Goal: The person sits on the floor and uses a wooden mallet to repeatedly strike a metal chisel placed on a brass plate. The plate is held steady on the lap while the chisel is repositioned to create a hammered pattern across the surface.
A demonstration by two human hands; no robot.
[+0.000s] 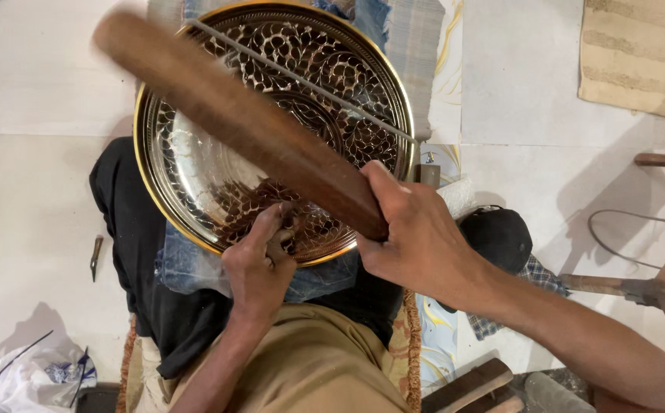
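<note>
Right hand [416, 237] grips wooden mallet [233, 118]; left hand [260, 264] on brass tray [195, 176].

One engraved round metal tray [195, 164] with a gold rim lies just above the left hand [258, 264], and one thin metal rod [302, 80] crosses it. One wooden mallet [233, 118] sits in the right hand's [416, 237] grip. One small chisel [96, 256] lies on the floor well left of the left hand, one dark cap [498, 235] just right of the right hand, and one white plastic bag [38, 375] far down-left.

Bright, even light; glare on the brass tray [187, 164]; wooden mallet [233, 115] motion-blurred.
</note>
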